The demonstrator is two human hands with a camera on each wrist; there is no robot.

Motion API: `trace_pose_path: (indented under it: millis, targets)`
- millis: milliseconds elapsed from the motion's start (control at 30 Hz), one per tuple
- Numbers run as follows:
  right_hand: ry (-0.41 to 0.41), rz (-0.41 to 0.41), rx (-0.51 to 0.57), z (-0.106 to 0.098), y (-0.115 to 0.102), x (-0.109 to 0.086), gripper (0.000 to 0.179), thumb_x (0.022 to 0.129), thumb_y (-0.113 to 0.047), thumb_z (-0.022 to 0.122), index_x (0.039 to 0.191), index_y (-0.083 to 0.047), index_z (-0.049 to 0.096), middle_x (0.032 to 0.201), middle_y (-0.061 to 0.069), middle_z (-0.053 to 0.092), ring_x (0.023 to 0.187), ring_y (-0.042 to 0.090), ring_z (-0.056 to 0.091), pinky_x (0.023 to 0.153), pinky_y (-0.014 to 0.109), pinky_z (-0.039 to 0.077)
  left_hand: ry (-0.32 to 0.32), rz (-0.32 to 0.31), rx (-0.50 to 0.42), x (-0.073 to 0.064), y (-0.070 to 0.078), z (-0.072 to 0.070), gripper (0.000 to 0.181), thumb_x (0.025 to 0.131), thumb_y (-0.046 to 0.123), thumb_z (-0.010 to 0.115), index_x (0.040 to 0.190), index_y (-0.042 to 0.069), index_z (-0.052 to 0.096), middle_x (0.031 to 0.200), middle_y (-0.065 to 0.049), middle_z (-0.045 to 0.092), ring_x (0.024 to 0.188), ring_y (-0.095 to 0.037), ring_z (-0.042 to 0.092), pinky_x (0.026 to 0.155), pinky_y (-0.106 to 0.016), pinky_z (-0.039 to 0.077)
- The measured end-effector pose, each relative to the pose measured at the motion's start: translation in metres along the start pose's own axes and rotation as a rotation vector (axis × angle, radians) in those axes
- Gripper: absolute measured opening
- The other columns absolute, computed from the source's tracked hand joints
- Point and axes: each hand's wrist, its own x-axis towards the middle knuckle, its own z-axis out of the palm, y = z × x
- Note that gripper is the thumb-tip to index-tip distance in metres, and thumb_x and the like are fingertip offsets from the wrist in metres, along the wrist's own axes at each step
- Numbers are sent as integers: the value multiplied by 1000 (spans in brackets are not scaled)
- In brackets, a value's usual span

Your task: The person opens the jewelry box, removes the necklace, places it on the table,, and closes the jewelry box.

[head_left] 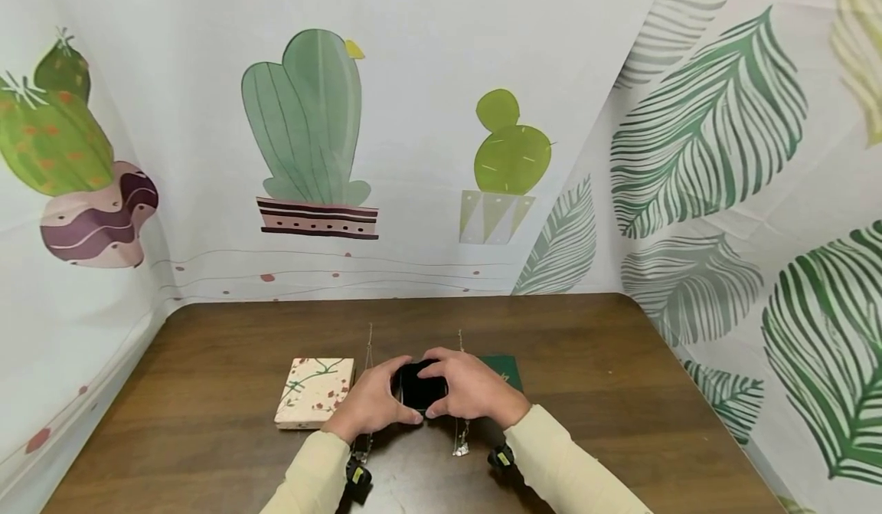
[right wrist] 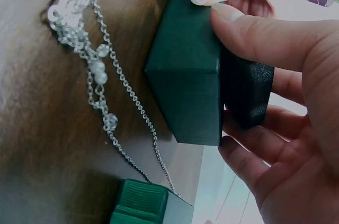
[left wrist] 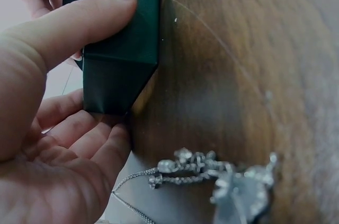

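Between both hands is a dark green jewelry box [left wrist: 127, 28] with a black piece [right wrist: 246, 91] at its top, seen as a black square in the head view. My left hand [head_left: 375, 401] grips the box from the left, its thumb on the near side and fingers around the end. From the right, my right hand [head_left: 472, 385] holds it, thumb on the green side and fingers by the black piece. A silver necklace [left wrist: 241, 195] lies beside the left hand. Another silver necklace [right wrist: 100, 70] with clear beads stretches under the right wrist.
A cream flower-patterned box [head_left: 315, 393] sits left of the left hand. Partly behind the right hand lies a green box [head_left: 506, 368] with small gold marks. Everything rests on a brown wooden table [head_left: 606, 391], backed by a printed cloth [head_left: 420, 116].
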Motion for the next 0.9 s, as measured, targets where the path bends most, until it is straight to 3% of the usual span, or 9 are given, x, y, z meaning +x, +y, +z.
trace_pose_path:
  millis: [667,900]
  targets:
    - [-17,51,54,4,1,0,58,81,-36,90,132,-15,73,154,4,58,135,28,62,115,53,48,-15,-15,-32,-1,1,0,101,64,26,100,152,8,52,151,-19,58,137,-42,56,107,-60,50]
    - [-42,15,141,2,7,-3,57,85,-33,87,137,-14,69,159,5,52,142,28,56,112,44,51,-10,-24,-25,0,2,-1,100,64,25,100,151,9,53,150,-18,59,136,-40,57,107,-59,50]
